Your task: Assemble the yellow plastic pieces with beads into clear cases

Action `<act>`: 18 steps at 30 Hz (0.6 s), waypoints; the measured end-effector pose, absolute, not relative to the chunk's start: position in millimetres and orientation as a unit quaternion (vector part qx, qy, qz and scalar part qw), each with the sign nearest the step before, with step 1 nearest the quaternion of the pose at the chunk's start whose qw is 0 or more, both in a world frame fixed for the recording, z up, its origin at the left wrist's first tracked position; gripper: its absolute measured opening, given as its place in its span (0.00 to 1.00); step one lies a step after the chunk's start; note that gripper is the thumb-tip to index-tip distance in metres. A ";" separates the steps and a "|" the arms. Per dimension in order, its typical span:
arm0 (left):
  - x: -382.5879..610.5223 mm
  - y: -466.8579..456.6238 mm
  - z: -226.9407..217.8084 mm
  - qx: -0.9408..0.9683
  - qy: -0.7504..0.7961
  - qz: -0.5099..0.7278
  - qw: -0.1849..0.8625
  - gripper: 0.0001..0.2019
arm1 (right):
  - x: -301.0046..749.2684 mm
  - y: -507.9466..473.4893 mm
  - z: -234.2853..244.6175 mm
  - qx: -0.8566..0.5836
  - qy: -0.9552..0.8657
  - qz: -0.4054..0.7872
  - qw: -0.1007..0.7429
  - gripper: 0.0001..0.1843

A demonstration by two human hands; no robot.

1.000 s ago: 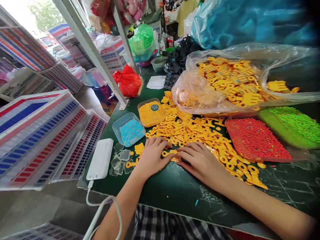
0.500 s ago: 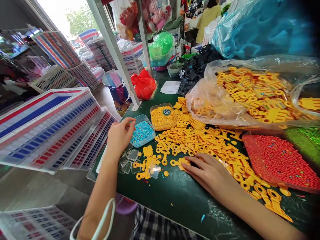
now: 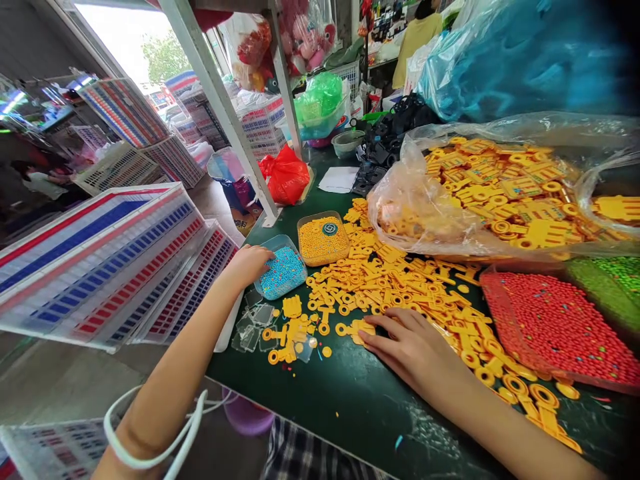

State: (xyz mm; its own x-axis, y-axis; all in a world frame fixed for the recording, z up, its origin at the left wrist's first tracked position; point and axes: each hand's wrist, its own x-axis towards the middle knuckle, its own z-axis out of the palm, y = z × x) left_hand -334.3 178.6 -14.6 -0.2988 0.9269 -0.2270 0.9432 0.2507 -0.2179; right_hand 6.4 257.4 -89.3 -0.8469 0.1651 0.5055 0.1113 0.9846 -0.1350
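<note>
At the near left rim of a clear tray of blue beads (image 3: 284, 270), my left hand (image 3: 249, 265) bends its fingers down to the beads. The fingers look drawn together, but their tips are partly hidden. My right hand (image 3: 407, 340) rests on the green table and holds a flat yellow plastic piece (image 3: 356, 331) with a ring end under its fingertips. Between the hands lie several more yellow pieces (image 3: 291, 333). Clear plastic squares (image 3: 253, 327) lie just below the blue tray. A tray of yellow beads (image 3: 320, 248), with a dark round disc on top, stands beside the blue one.
A heap of yellow pieces (image 3: 385, 283) spreads before a clear bag of yellow pieces (image 3: 500, 193). Red beads (image 3: 560, 320) fill a tray at the right. A white post (image 3: 225, 113) rises at the table's left edge, with plastic crates (image 3: 110, 260) beyond it.
My left hand has moved down from above the blue tray's rim to its beads. My right hand stays on the yellow piece. The view has shifted slightly.
</note>
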 end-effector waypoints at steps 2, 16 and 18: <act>-337.9 179.3 -14.6 0.589 0.792 -0.155 0.036 0.15 | 6.4 257.2 -89.0 -0.071 -0.959 0.051 0.268 0.10; -345.6 173.9 2.5 0.569 0.811 -0.113 0.070 0.12 | 6.2 256.6 -91.3 -0.062 -0.958 0.055 0.275 0.11; -347.0 172.0 7.4 0.559 0.818 -0.118 0.058 0.13 | 6.5 256.5 -91.7 -0.062 -0.959 0.055 0.271 0.11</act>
